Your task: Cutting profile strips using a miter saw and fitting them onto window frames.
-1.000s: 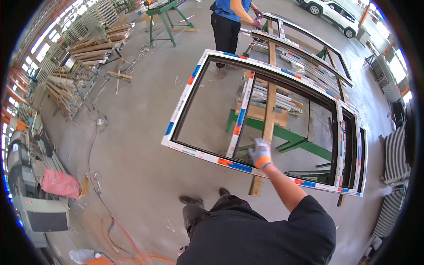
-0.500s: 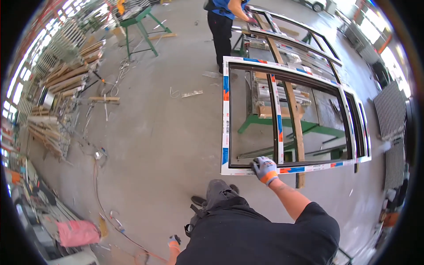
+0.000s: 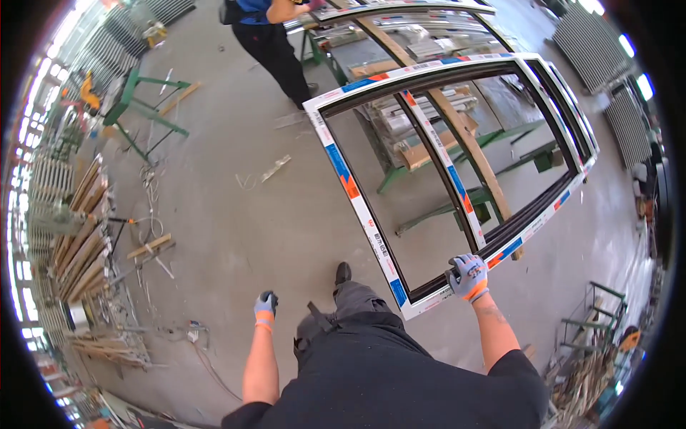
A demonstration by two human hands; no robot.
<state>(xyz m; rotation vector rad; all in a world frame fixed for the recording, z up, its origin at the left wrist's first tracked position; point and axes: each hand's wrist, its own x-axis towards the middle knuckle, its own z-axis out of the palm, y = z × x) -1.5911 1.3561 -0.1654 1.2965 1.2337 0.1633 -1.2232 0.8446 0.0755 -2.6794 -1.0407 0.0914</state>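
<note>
A large window frame [image 3: 371,232] with a dark inner profile and white, blue and orange protective film lies on wooden bars over a green-legged bench. My right hand [image 3: 468,277], in a grey and orange glove, grips its near rail, close to where the middle bar [image 3: 446,164] joins. The fingers curl over the inner edge. To the left, away from the frame, my left hand [image 3: 266,307] hangs low over the floor in a matching glove. Its fingers are curled in, and nothing shows in them.
A person in blue and black [image 3: 275,53] stands at the far side beside another frame [image 3: 407,11]. A wooden bar [image 3: 471,146] runs under my frame. Timber [image 3: 82,250] is piled on the left; a green trestle [image 3: 146,111] stands beyond. Cables lie on the floor.
My view has turned to the right, and the frame now appears tilted. My right hand keeps its grip on the near rail. My left hand has come up further into view.
</note>
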